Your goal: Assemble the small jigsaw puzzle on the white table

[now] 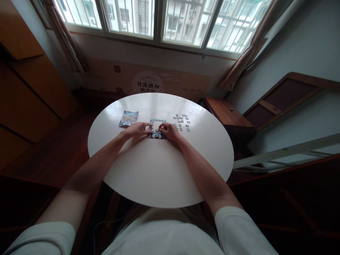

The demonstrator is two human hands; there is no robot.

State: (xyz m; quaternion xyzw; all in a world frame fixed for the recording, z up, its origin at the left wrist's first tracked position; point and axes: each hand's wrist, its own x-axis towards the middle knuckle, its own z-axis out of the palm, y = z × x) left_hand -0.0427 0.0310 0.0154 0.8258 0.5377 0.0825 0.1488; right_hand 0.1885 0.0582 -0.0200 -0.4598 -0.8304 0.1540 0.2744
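A partly assembled jigsaw puzzle [156, 135] lies flat on the white table [162, 170], its border joined around a pale gap in the middle. My left hand [136, 130] rests at the puzzle's left side, thumb and index finger apart and touching its edge. Over the right part of the puzzle, my right hand [170, 131] has its fingers pinched on what looks like a small jigsaw piece, mostly hidden by the fingertips. Loose jigsaw pieces [182, 121] are spread to the right of that hand. A colourful printed picture sheet or packet [129, 118] sits behind my left hand.
The oval tabletop ends close to my body. Beyond it, a printed cardboard panel [175, 76] stands below the barred windows [183, 24]. A wooden stool or small table [227, 113] is at the right, near a metal ladder-like frame [287, 150]. Wooden cabinets [23, 95] stand left.
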